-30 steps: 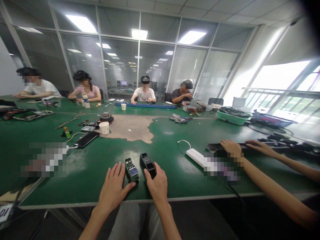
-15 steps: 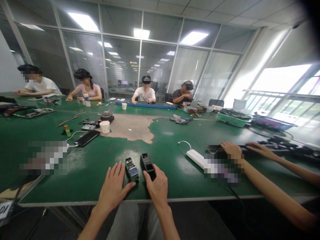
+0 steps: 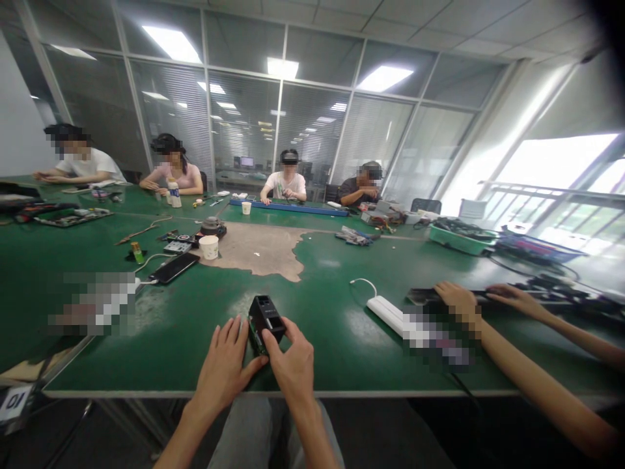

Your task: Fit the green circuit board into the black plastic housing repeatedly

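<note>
Pinched between the thumb and fingers of my right hand (image 3: 295, 361) is a black plastic housing (image 3: 267, 317) with rectangular openings in its top face. It sits over a green circuit board (image 3: 254, 340), which is mostly hidden beneath it; only a strip along the left side shows. Whether the housing is seated on the board I cannot tell. Just left of both parts my left hand (image 3: 219, 361) lies flat on the table, fingers stretched out, its thumb at the board's near end.
A co-worker's hands (image 3: 456, 301) rest on a long black bar at the right. A white power strip (image 3: 387, 315) lies between us. Farther off are a phone (image 3: 176, 268), a paper cup (image 3: 209, 247) and a green basket (image 3: 461, 242). Several people sit across the green table.
My right hand has moved left with the black housing, from beside the circuit board to over it. The left hand stays in place. The whole view has shifted slightly.
</note>
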Tool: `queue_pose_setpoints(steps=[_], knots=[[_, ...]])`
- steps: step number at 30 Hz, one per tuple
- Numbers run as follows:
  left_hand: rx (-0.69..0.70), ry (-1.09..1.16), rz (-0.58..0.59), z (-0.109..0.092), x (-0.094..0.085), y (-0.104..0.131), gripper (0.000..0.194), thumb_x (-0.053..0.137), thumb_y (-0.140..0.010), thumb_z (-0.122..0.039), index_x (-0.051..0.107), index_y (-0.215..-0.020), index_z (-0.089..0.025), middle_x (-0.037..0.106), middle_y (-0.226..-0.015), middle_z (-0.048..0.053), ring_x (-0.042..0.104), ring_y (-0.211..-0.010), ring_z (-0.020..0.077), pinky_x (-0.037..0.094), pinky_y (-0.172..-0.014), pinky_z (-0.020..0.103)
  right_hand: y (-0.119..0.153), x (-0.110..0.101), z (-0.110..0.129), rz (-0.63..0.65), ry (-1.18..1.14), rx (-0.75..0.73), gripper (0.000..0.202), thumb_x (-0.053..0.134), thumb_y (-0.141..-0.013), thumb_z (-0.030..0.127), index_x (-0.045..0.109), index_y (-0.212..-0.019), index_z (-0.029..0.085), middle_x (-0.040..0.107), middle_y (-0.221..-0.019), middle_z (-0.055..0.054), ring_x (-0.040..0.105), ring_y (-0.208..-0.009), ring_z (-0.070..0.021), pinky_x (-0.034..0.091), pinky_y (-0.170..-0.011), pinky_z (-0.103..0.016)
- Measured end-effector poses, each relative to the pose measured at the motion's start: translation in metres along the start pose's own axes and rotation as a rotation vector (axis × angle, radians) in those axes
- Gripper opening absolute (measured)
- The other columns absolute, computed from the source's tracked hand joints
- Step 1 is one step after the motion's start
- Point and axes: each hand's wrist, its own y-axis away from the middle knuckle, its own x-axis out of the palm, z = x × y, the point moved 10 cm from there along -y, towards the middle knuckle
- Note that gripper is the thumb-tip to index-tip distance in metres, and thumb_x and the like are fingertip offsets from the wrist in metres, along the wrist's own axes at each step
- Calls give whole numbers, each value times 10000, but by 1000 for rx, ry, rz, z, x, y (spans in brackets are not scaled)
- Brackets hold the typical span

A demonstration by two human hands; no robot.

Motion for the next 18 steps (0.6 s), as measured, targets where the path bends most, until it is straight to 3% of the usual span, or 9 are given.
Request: queue_pose_setpoints(steps=[6, 11, 18], knots=[[12, -21, 19, 0, 1, 1, 750, 400, -888, -628, 329, -1464, -153, 368, -1502, 160, 329, -1383, 324, 246, -1130, 527, 2, 10, 13, 39, 132, -41, 404, 634, -796, 382, 641, -1152, 191, 692, -1045, -87, 631, -1000, -249, 456, -913, -365], [26, -33, 12, -1, 3, 2, 769, 417, -878, -609, 324, -1462, -118, 354, -1508, 170, 313, -1392, 324, 224, -1141, 515, 7, 12, 8, 68, 201, -33, 413, 627, -807, 374, 624, -1175, 186, 691, -1027, -92, 636, -977, -260, 467, -880, -368], [24, -45, 18, 0, 8, 2, 815, 448, -854, -592, 288, -1474, -88, 320, -1524, 174, 291, -1405, 319, 210, -1153, 500, 17, 16, -3, 46, 207, -82, 638, 699, -747, 386, 533, -1304, 122, 641, -1194, -141, 590, -1108, -282, 444, -950, -386]])
